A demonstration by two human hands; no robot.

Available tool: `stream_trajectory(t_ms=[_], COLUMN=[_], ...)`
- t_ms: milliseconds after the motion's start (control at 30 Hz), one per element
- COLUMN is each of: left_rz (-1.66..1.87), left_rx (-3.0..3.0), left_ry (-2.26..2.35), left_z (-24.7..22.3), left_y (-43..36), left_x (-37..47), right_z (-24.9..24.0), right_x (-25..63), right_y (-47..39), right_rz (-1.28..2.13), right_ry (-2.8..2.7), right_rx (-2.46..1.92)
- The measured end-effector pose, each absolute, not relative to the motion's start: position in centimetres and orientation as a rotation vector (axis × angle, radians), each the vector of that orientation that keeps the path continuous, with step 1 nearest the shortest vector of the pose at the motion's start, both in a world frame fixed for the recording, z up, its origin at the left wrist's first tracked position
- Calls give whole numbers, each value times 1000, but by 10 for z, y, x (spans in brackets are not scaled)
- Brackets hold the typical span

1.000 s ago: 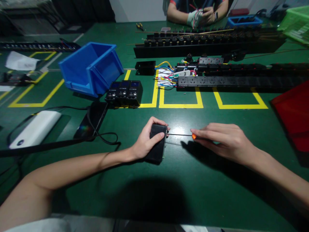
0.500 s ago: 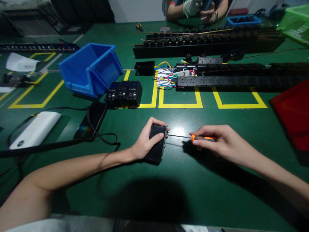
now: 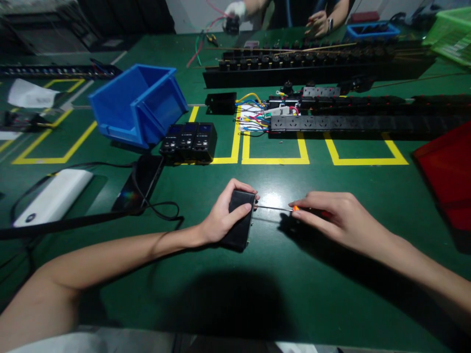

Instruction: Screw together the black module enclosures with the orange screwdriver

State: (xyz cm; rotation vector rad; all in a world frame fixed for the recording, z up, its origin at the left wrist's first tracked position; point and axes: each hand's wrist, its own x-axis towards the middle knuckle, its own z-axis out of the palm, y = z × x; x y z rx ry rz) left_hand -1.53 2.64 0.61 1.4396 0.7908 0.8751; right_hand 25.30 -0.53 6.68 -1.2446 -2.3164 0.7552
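Note:
My left hand is wrapped round a flat black box-shaped module, thumb on its top face and fingers behind the far edge. In my right hand is a screwdriver, its orange handle mostly covered by my fingers. The thin metal shaft points left and reaches the module's right side; the exact contact of the tip is too small to make out. Small metal bits stick out along that same side. Both hands are just above the green table.
Beyond my hands stand several black modules and a blue bin. Long black socket strips with loose wires lie behind. A phone, a white power bank and cables are at left, a red bin at right. A co-worker's gloved hand holds wires.
My right fingers have rolled round the screwdriver handle, now covering most of it. My left hand and the module stay nearly still. The co-worker's gloved hand has moved left with red and green wires.

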Motion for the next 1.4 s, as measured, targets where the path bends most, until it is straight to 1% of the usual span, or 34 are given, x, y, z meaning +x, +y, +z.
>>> stream_trajectory(t_ms=[100,167,200,267,333,400,500,633,767,833,900,1067,1233,1300,1400], left_rz=[876,882,883,873,867,867,873,870,867,870,870,876,879,884,907], left_rx=[1447,1459,1462,1458,1465,1481,1489,1496,1503,1504,1498,1503,1464,1435,1397], left_ry=[792,787,782,774,767,766,764,746,731,730,736,748,775,789,793], left_z=[5,4,4,4,4,4,4,5,6,6,7,5,4,4,4], left_y=[27,27,28,28,27,27,27,27,26,26,26,27,26,26,26], left_x=[-15,-15,-15,-15,-16,-16,-16,-16,-15,-14,-14,-16,-16,-16,-15], right_z=[59,54,53,51,50,52,56,61,60,59,59,65,72,73,69], right_x=[257,259,260,261,260,259,254,249,249,249,248,248,260,265,270], right_y=[-8,-10,-10,-11,-11,-10,-10,-9,-5,-3,-3,-8,-8,-6,-3], right_rz=[299,88,40,67,222,450,779,1112,1530,1617,1557,1137,1050,863,465], right_ry=[-2502,-2567,-2585,-2588,-2535,-2453,-2289,-2043,-1778,-1714,-1750,-2058,-2217,-2323,-2484], right_rx=[-1072,-999,-984,-975,-988,-1045,-1217,-1399,-1424,-1421,-1439,-1452,-1249,-1161,-981])
